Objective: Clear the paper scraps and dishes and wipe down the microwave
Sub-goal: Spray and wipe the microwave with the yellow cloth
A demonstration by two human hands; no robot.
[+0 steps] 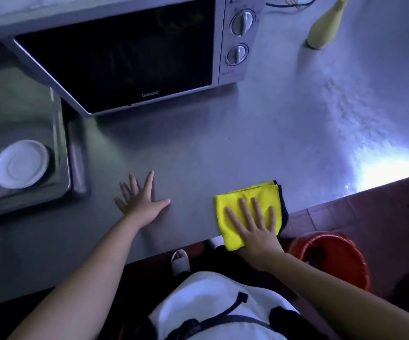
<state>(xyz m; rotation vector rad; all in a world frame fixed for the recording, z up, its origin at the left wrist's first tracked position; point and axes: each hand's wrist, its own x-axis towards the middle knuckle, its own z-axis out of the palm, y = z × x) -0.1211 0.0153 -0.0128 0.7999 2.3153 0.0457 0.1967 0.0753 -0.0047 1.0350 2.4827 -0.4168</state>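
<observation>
So, both of my hands are flat on the brushed stainless steel counter point(223, 138). My right hand point(255, 227) is pressing down on a folded yellow microfibre cloth point(247, 192), fingers straight and a bit spread, nothing curled round it. The cloth sits right at the front edge of the counter, with its near corner hanging a little over the edge. There's a dark layer peeking out along its right side.

My left hand point(141, 202) is bare and relaxed, with the palm down on the metal and the fingers fanned out. It's holding nothing and sits well apart from the cloth.

The silver microwave with a dark glass door point(125, 57) is at the back of the counter with the door closed. It has two round knobs point(242, 22) stacked on its right panel.

Off to my left is a steel sink point(77, 155), and there's a white round dish point(20, 164) lying in it. I can see the edge of another white thing beside the dish, but I can't tell what it is.

A pale yellow-green bottle point(323, 28) stands at the far right of the counter, near a cable. Down on the floor to my right is a red plastic bucket point(333, 256), just below the counter edge. One foot in a white slipper point(180, 260) pokes out under the counter.
</observation>
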